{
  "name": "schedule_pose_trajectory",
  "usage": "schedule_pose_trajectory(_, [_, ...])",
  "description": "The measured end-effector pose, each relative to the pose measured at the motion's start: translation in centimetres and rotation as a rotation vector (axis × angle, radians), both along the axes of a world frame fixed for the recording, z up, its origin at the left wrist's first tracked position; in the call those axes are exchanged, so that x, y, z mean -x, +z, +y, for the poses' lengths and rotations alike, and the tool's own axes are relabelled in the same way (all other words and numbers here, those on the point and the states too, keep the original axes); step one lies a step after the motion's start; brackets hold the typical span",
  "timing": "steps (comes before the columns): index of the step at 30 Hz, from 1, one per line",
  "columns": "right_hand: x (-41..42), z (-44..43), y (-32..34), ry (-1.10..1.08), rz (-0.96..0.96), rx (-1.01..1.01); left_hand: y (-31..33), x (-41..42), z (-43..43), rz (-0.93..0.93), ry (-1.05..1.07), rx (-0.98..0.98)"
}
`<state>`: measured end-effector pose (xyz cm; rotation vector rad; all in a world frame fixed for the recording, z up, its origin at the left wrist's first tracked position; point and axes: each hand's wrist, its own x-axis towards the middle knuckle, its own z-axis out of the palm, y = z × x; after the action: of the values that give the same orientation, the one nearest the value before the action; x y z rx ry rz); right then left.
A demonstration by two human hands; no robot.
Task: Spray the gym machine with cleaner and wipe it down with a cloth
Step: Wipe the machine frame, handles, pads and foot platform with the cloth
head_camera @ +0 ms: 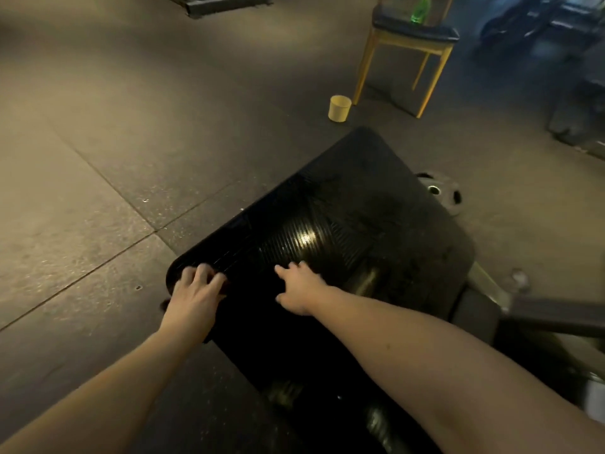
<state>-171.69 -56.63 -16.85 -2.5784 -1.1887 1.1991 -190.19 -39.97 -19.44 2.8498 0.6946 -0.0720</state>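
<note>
The gym machine's black ribbed footplate (343,231) fills the middle of the view, tilted, with a wet-looking shine near its centre. My left hand (196,290) lies over the plate's near left corner, fingers curled onto the ribs and thumb hidden. A small dark lump pokes out below that hand, and I cannot tell what it is. My right hand (298,288) presses flat on the plate a little to the right, fingers spread. No cloth shows against the black surface. A green bottle (420,9) stands on a chair far back.
A yellow-legged chair (406,44) with a dark seat stands at the back right, with a pale yellow cup (339,108) on the floor beside it. A weight plate (442,194) lies behind the footplate. The machine's frame (540,319) extends right. Grey rubber floor tiles spread left.
</note>
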Motion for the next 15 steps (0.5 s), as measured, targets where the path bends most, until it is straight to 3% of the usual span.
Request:
schedule_pose_trajectory(3, [4.0,1.5,4.1,-0.366,0.253,-0.103,4.2,2.1,-0.5,0.080,0.139,0.299])
schedule_pose_trajectory(8, [8.2,6.2,13.8,-0.883,0.686,-0.157,17.6,1.9,0.8,-0.097,0.353,0.801])
schedule_pose_trajectory(11, [9.8,8.7,21.1,-0.994,0.865,-0.244,25.9,2.6,3.7,-0.123,0.369,0.878])
schedule_pose_trajectory(15, [11.1,11.7,30.8,-0.908,0.955,-0.279,36.2,3.9,8.3,-0.086,0.289,0.800])
